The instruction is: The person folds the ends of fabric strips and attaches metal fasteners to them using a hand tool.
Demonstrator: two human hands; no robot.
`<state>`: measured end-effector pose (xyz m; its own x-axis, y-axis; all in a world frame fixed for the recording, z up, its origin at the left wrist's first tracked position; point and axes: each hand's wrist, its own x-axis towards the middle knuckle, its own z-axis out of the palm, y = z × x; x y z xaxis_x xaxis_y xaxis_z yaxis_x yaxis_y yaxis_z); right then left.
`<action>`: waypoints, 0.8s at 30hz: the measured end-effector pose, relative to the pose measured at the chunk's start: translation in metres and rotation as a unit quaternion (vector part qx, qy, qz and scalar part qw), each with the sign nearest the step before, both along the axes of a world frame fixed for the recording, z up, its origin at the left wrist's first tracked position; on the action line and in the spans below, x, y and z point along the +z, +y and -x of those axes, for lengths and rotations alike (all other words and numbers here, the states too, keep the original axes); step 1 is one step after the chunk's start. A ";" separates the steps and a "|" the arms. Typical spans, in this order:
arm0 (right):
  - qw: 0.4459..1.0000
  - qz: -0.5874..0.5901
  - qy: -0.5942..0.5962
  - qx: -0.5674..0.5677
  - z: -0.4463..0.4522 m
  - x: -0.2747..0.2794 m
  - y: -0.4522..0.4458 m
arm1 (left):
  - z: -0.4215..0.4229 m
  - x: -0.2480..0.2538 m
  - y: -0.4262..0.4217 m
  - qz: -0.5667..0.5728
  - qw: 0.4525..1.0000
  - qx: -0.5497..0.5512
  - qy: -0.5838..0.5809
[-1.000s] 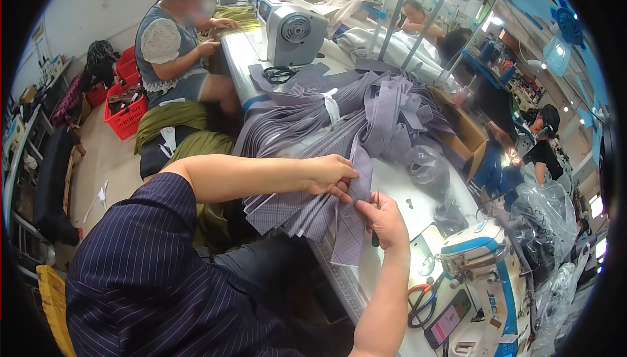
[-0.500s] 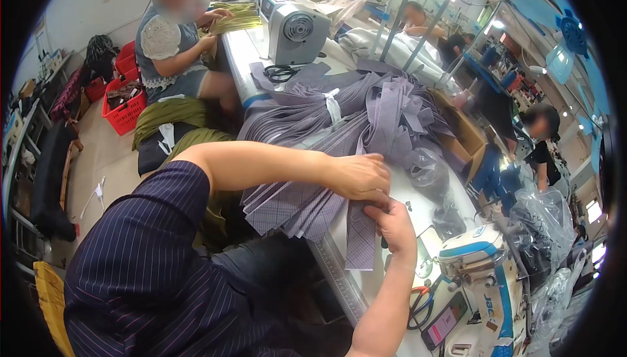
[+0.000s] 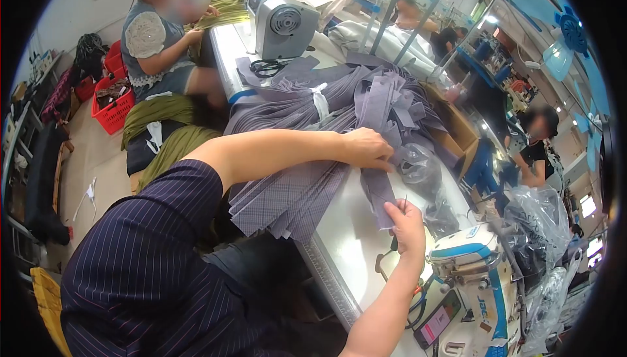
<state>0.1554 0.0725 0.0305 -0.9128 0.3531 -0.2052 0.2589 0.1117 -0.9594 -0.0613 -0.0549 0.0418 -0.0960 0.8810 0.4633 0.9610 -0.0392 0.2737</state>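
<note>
Your grey-purple cloth strip (image 3: 380,194) hangs over the worktop (image 3: 339,239), inward of its ruled edge and just beside the fanned pile (image 3: 287,194). It should handle light and limp, easily creased, hardly slippery; take it near the cut end, by both long edges. Your right hand (image 3: 408,226) has thumb and finger pinched on that lower end, with a thin pointed tool (image 3: 405,201) jutting up; your left hand (image 3: 366,148) curls at the upper part, but whether its fingertips grip, you cannot tell. "JAC" reads on the sewing machine (image 3: 481,298); the phone (image 3: 437,320) text is too small.
</note>
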 end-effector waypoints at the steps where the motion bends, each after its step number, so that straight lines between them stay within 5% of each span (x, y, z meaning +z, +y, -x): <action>1: 0.999 -0.019 0.021 -0.044 0.001 -0.004 0.001 | 0.003 -0.003 0.000 0.011 1.000 0.012 0.012; 8: 0.991 -0.027 0.047 -0.125 0.003 -0.017 0.013 | 0.003 -0.014 0.011 0.033 0.997 0.068 0.020; 10: 0.992 -0.009 0.046 -0.116 0.002 -0.015 0.013 | -0.002 -0.014 0.015 -0.078 0.994 -0.004 0.077; 14: 0.991 -0.014 0.040 -0.125 0.003 -0.014 0.015 | -0.027 -0.004 0.017 -0.110 0.985 -0.121 0.048; 18: 0.989 -0.008 0.052 -0.139 0.004 -0.014 0.015 | -0.038 -0.013 0.034 -0.009 0.978 -0.198 -0.068; 20: 0.987 -0.011 0.056 -0.150 0.004 -0.014 0.016 | -0.039 -0.009 0.040 0.140 0.970 -0.158 -0.124; 24: 0.978 -0.016 0.071 -0.196 0.004 -0.020 0.019 | -0.029 -0.009 0.056 0.236 0.927 -0.155 -0.246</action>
